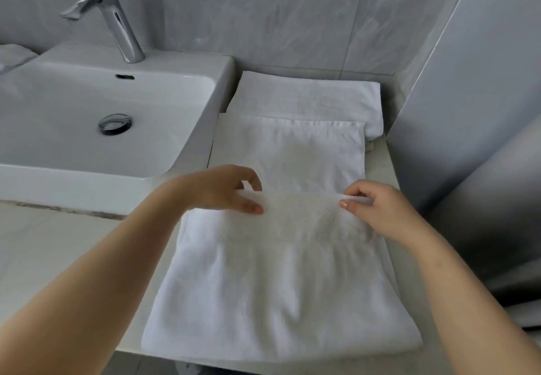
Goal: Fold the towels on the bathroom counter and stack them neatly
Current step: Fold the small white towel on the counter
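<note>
A white towel (287, 281) lies spread on the counter to the right of the sink, its near end at the counter's front edge. Its near half is doubled over, and the leading edge with a woven band is lifted across the middle. My left hand (225, 190) pinches that edge at its left corner. My right hand (377, 210) pinches it at the right corner. Behind it, against the wall, lies a folded white towel (310, 96).
A white basin (87, 128) with a chrome tap (117, 20) fills the left side. Grey tiled walls close the back and right. A light counter (35, 242) runs in front of the basin. Another pale cloth (14, 55) shows at the far left edge.
</note>
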Demonstrator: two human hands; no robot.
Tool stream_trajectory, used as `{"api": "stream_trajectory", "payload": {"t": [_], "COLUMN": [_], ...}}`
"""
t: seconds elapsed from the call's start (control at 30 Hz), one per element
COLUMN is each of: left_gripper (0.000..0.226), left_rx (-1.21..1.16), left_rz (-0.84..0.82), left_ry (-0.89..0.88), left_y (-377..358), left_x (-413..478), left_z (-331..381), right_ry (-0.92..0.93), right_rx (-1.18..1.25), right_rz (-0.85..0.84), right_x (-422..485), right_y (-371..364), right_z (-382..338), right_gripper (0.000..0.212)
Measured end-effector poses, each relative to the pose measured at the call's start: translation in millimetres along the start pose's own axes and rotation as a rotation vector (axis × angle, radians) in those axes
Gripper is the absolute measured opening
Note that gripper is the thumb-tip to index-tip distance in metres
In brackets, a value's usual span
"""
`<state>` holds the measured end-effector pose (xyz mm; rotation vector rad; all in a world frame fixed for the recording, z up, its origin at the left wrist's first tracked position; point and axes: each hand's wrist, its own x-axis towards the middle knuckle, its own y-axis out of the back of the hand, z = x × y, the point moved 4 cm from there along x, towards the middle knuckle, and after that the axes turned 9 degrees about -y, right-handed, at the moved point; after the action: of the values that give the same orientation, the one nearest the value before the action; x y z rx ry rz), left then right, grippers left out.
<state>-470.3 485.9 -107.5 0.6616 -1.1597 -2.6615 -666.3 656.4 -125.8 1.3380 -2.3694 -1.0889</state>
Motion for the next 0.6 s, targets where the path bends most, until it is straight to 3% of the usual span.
{"api": "stream_trajectory", "payload": {"t": [0.27,0.6], "left_gripper": [0.018,0.033], "left_rx": [0.404,0.581], "left_rz": [0.17,0.341], "left_ry": [0.003,0.121], "left_y": [49,71], "left_x": [32,98], "left_z": [7,-18], "right_ry": [0.033,0.064], "right_rx": [-0.044,-0.244], "right_rz": [0.194,0.346], "right_x": [35,117], "right_y": [31,35], "right_z": [-13,-19], "right_gripper": [0.016,0.018]}}
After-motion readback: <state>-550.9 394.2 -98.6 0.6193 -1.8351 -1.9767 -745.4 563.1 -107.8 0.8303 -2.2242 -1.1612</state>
